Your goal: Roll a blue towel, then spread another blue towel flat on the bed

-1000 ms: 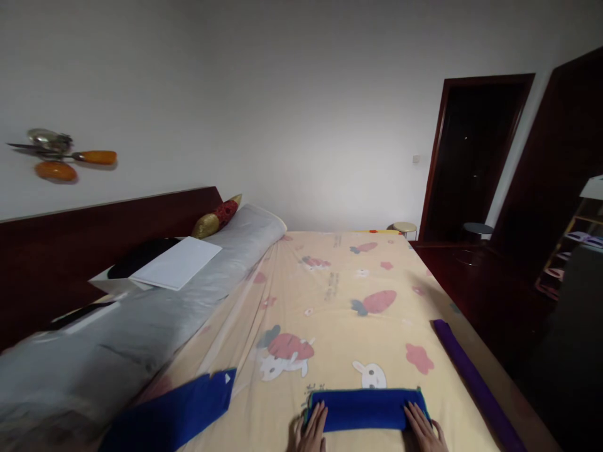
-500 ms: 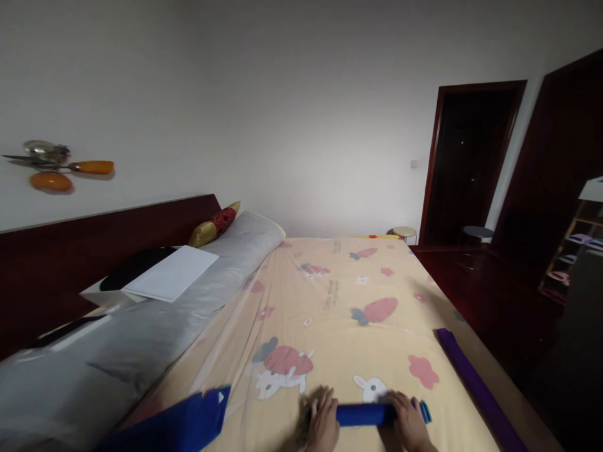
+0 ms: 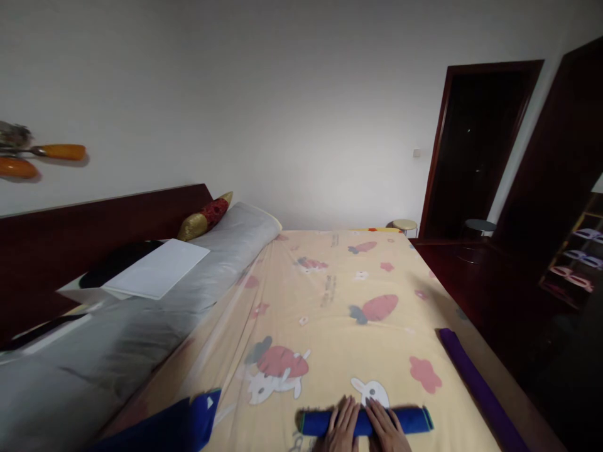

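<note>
Both hands lie flat, fingers extended and close together, palms down on a rolled blue towel [image 3: 365, 422] at the 6 o'clock edge of the view. The left hand [image 3: 343, 424] and right hand [image 3: 385, 429] sit side by side at the middle of the roll, nearly touching each other. Neither hand grips; they press on top, open. The roll lies crosswise on the bed sheet [image 3: 339, 301], its ends projecting past the hands toward 9 and 3 o'clock. A lighter trim shows at the right end of the roll.

The sheet is pale yellow, printed with carrots, rabbits and pink flowers. A rabbit figure sits just beyond the roll at 12 o'clock from the hands.

At 7 o'clock, a second blue cloth [image 3: 174, 427] lies flat, well apart from the roll, with a small white tag at its corner. At 4 o'clock, a purple roll [image 3: 475, 383] lies along the bed's edge, apart from the towel.

At 9 to 10 o'clock, a grey covered bolster [image 3: 155, 320] runs along the dark wooden headboard [image 3: 94, 232], bearing a white flat sheet [image 3: 157, 276]. A gold and red cushion [image 3: 205, 216] rests at the bolster's far end. A dark doorway [image 3: 475, 144] stands at 2 o'clock.
</note>
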Action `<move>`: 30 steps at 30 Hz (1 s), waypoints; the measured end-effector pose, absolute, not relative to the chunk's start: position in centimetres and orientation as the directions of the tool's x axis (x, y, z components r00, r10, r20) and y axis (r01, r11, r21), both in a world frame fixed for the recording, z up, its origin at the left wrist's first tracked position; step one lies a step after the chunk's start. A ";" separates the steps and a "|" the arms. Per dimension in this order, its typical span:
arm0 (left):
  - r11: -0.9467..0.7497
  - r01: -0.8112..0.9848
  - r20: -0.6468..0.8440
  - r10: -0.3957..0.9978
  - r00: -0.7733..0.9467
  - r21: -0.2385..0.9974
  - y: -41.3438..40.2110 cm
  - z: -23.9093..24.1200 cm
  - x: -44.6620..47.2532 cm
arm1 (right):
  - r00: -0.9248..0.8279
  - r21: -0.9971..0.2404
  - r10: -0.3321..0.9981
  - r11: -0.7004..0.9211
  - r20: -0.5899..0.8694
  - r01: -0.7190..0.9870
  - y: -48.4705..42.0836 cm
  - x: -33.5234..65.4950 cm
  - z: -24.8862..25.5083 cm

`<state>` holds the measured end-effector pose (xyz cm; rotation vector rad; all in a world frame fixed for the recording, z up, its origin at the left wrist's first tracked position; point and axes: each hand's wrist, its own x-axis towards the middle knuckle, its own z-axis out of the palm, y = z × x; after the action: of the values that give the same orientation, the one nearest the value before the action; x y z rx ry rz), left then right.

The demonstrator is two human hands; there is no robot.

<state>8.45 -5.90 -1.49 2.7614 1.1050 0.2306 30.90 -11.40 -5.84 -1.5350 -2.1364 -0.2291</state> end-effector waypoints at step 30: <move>-0.282 0.931 -0.167 0.931 0.324 0.230 -10.3 5.8 3.0 | -0.110 -0.534 0.991 0.131 0.072 0.835 -15.6 41.4 21.5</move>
<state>2.99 -10.29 5.78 2.3086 1.6766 0.0004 41.37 -15.59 21.53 -1.7581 -2.0050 0.5128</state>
